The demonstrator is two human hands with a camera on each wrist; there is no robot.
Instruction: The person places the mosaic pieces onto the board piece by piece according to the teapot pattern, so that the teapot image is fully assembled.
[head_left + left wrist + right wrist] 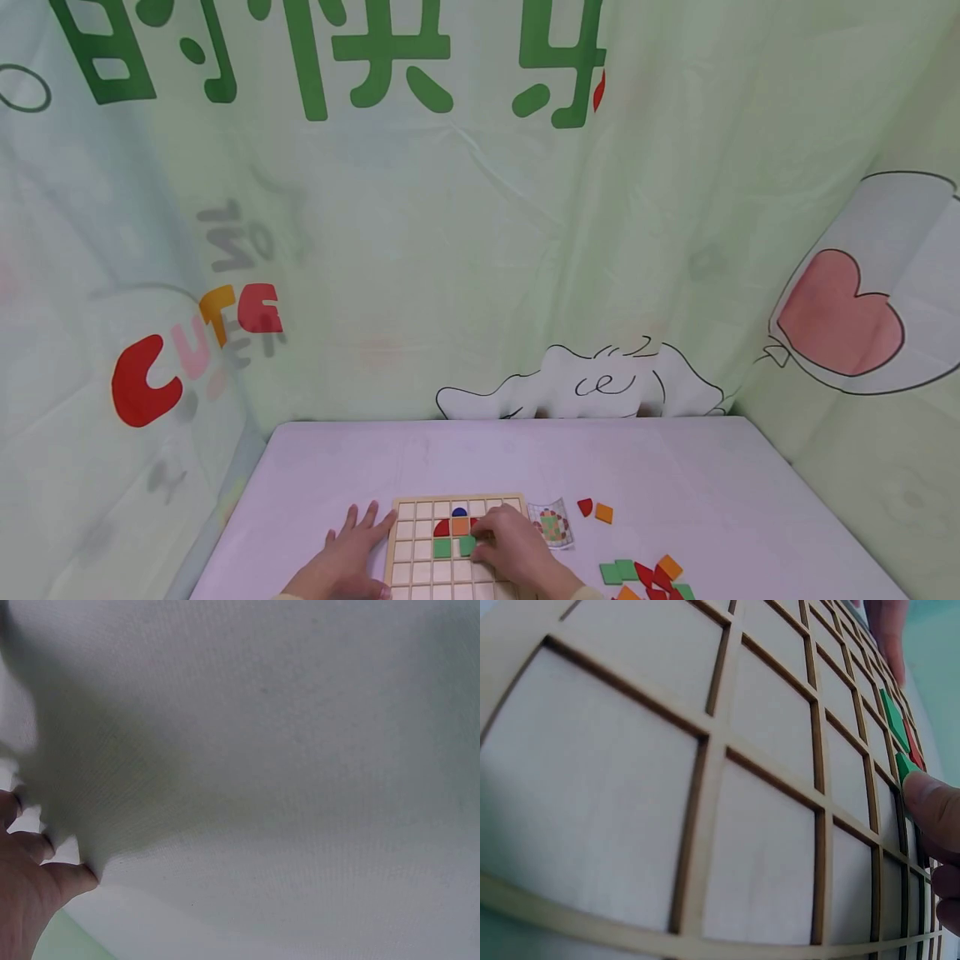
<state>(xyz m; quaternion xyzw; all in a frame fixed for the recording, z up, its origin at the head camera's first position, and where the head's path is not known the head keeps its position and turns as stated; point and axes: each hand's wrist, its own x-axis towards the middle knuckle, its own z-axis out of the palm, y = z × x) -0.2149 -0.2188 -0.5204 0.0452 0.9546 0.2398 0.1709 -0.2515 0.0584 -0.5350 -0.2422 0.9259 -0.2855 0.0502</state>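
The wooden grid board (401,573) lies on the table. My left hand (347,557) is spread along its left edge, an outer fingertip at the frame's upper left. My right hand (517,546) reaches over the board from the right, with thumb and fingers curled at a green square tile (907,765); the thumb lies on it in the right wrist view. Left of it sits another green square tile (442,547). Above are a red quarter-round tile (442,528), an orange square tile (461,527) and a blue rounded tile (459,512). Another red piece is partly hidden by the right fingers.
A small printed pattern card (553,525) lies right of the board. Beyond it are a red tile (585,507) and an orange tile (603,513). Several loose tiles (652,577) are heaped at the front right of the table (697,475). Printed curtains (375,250) surround the table.
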